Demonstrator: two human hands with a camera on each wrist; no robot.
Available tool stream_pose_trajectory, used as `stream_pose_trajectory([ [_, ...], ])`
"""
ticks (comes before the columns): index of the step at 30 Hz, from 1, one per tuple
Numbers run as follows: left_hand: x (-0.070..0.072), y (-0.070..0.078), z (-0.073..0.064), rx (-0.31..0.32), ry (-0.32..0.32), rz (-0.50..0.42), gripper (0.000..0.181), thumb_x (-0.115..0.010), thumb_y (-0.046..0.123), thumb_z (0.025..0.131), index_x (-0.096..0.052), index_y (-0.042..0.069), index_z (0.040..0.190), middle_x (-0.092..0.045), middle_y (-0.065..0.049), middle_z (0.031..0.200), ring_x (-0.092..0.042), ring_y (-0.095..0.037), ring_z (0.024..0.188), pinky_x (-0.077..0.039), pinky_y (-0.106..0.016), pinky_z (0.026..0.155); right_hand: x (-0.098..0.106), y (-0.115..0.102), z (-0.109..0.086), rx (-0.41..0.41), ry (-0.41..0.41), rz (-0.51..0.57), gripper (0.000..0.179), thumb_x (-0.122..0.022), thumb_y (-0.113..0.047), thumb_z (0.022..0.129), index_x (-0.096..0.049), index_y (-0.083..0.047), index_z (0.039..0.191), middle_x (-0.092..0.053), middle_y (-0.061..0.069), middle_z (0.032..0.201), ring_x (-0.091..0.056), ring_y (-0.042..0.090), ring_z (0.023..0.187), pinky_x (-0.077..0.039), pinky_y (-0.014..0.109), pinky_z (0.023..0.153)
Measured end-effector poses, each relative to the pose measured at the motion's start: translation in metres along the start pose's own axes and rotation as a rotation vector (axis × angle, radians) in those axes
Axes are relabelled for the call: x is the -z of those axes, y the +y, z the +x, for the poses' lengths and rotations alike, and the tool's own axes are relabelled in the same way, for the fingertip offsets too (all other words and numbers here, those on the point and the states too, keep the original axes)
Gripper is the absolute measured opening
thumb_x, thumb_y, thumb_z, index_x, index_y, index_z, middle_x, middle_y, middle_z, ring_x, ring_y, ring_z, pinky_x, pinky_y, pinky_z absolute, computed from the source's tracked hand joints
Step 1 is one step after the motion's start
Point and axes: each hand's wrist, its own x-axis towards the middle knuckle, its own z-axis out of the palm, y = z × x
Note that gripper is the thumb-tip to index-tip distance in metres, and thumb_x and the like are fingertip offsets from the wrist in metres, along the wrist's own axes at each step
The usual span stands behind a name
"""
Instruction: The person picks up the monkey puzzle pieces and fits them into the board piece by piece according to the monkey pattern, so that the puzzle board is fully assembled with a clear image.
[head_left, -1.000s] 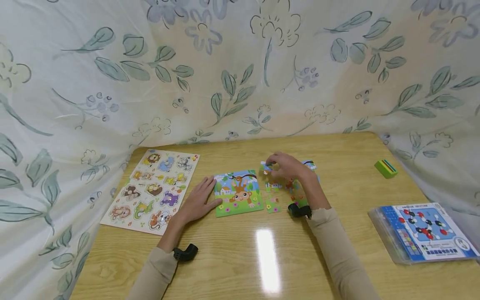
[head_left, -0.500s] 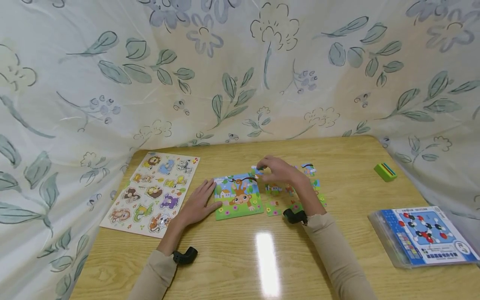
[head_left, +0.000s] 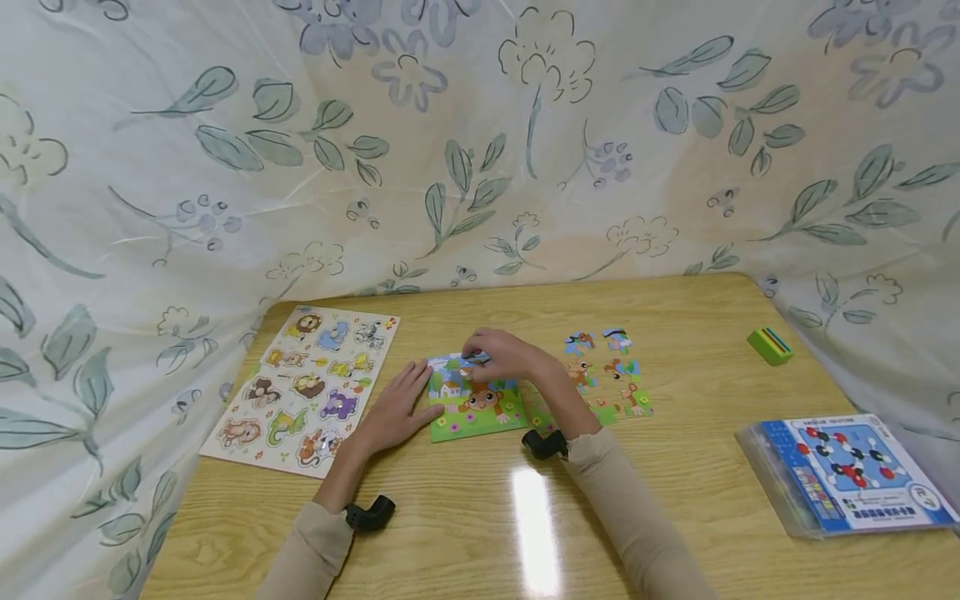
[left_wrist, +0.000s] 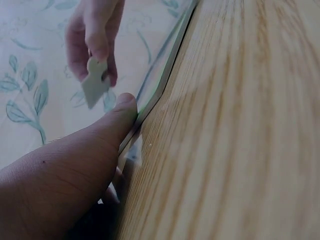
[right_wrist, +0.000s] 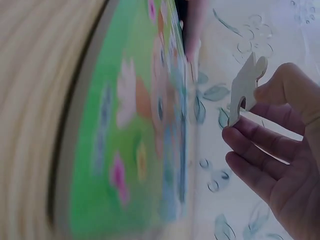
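Observation:
A square monkey picture board (head_left: 456, 427) lies on the wooden table. My left hand (head_left: 395, 410) rests at its left edge, fingers stretched out, the thumb against the rim. Above the board's upper part, my right hand (head_left: 504, 355) pinches a jigsaw piece (right_wrist: 244, 85) between thumb and fingers. The piece's pale plain back faces the left wrist view, where the raised right hand (left_wrist: 95, 37) stands beyond my left thumb (left_wrist: 125, 102). Right of the board lie several loose jigsaw pieces (head_left: 577, 373), some partly hidden by the right forearm.
An animal peg puzzle (head_left: 296, 396) lies on the left. At the right are a small green block with coloured stripes (head_left: 770, 345) and a plastic-wrapped molecule set (head_left: 855, 471). A floral cloth (head_left: 480, 150) hangs along the table's back edge.
My right hand has moved left from the loose pieces to over the board, carrying a jigsaw piece. More loose pieces show at the right. The left hand stays at the board's edge.

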Motion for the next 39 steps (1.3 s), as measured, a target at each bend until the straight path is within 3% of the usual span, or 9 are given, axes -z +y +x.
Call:
stream_pose_trajectory([
  [10,0.003,0.002,-0.001,0.009,-0.004,-0.004,0.079,-0.052,0.053,0.096,-0.021,0.012,0.156,-0.017,-0.008,0.164,-0.011,-0.032,0.152,-0.018,-0.057,0.12,-0.015,-0.006,0.019,0.012,-0.044,-0.079,0.033,-0.058,-0.015,0.09,-0.065,-0.005,0.121,-0.059,0.011,0.12,-0.057,0.022,0.102,-0.05,0.036,0.091],
  [16,0.005,0.004,-0.002,0.011,-0.004,-0.006,0.08,-0.054,0.051,0.096,-0.021,0.01,0.156,-0.018,-0.009,0.164,-0.012,-0.033,0.152,-0.018,-0.057,0.12,-0.022,-0.005,0.026,-0.017,-0.056,-0.141,0.033,-0.059,-0.015,0.091,-0.064,-0.005,0.122,-0.059,0.011,0.119,-0.055,0.019,0.098,-0.05,0.034,0.086],
  [22,0.004,0.003,-0.001,0.01,-0.001,-0.008,0.08,-0.054,0.052,0.095,-0.022,0.01,0.156,-0.018,-0.007,0.164,-0.012,-0.031,0.152,-0.018,-0.055,0.121,-0.028,-0.009,0.033,-0.055,-0.049,-0.172,0.034,-0.063,-0.018,0.091,-0.066,-0.006,0.122,-0.059,0.01,0.12,-0.058,0.019,0.101,-0.051,0.033,0.09],
  [39,0.004,0.003,-0.001,0.01,-0.008,-0.021,0.079,-0.054,0.05,0.096,-0.02,0.01,0.156,-0.017,-0.008,0.164,-0.012,-0.032,0.152,-0.016,-0.058,0.12,-0.031,-0.016,0.031,-0.033,-0.011,-0.262,0.031,-0.064,-0.018,0.093,-0.068,-0.005,0.121,-0.063,0.01,0.118,-0.062,0.022,0.105,-0.052,0.033,0.092],
])
